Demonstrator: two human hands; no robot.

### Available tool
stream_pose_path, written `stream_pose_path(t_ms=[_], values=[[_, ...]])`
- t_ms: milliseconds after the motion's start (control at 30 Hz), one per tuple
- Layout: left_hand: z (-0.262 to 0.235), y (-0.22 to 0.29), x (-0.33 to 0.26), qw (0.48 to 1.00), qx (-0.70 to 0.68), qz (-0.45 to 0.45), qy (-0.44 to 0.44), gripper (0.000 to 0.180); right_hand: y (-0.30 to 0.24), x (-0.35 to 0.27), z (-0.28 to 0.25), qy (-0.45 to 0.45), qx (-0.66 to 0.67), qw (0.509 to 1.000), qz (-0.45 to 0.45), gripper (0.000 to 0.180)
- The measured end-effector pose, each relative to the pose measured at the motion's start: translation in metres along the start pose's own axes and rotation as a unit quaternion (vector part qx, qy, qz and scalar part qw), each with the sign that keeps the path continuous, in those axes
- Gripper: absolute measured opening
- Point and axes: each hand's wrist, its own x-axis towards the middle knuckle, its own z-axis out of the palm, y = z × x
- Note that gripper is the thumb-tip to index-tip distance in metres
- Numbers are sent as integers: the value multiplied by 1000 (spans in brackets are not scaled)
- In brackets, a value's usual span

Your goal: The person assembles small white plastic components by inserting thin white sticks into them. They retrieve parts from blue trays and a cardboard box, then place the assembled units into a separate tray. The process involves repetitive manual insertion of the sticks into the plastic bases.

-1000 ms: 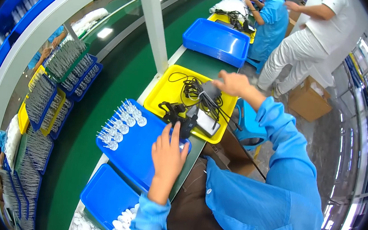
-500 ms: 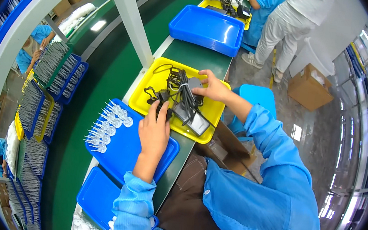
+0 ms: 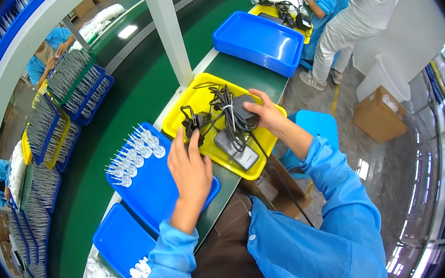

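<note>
A yellow tray (image 3: 173, 121) holds a bundle of black cable (image 3: 230, 110), a black plug piece (image 3: 196, 122) and a grey-and-black box-shaped device (image 3: 236, 149). My right hand (image 3: 269, 114) grips a black power adapter (image 3: 246, 109) at the tray's right side, thumb on top. My left hand (image 3: 190, 173) is at the tray's near left edge, fingers apart, their tips beside the plug piece; whether they touch it is hard to make out. Below that hand lies a blue tray (image 3: 160, 187) with rows of small clear plastic parts with thin stems (image 3: 135, 157).
Stacked blue trays (image 3: 257, 37) stand beyond the yellow one; another blue tray (image 3: 120, 237) lies nearer me. A white post (image 3: 164, 24) rises beside the green conveyor (image 3: 93, 180). A cable hangs over the edge toward a cardboard box (image 3: 277, 188). Other people work farther off.
My right hand has closed on the adapter and lifted it slightly, shifting the cable bundle. My left hand has drawn back a little from the plug piece. The view has shifted slightly.
</note>
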Motion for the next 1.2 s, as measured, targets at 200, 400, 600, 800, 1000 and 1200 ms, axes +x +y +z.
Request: stream_pose_path(t_ms=[200, 400, 600, 800, 1000, 1200], values=[[29, 55, -25, 976, -37, 109, -184, 50, -46, -20, -3, -4, 87, 995, -39, 51], [62, 70, -15, 967, 90, 100, -216, 40, -16, -12, -19, 20, 139, 989, -48, 47], [32, 37, 8, 982, -25, 138, -128, 24, 4, -16, -21, -36, 170, 982, -80, 48], [39, 33, 10, 969, 39, 76, -231, 54, 0, -24, -8, -12, 158, 984, -83, 51], [75, 59, -1, 982, -20, 23, -187, 55, 3, -24, -10, -34, 171, 981, -86, 55], [56, 5, 40, 968, -19, 175, -181, 58, 3, -41, -22, -40, 239, 964, -111, 47]])
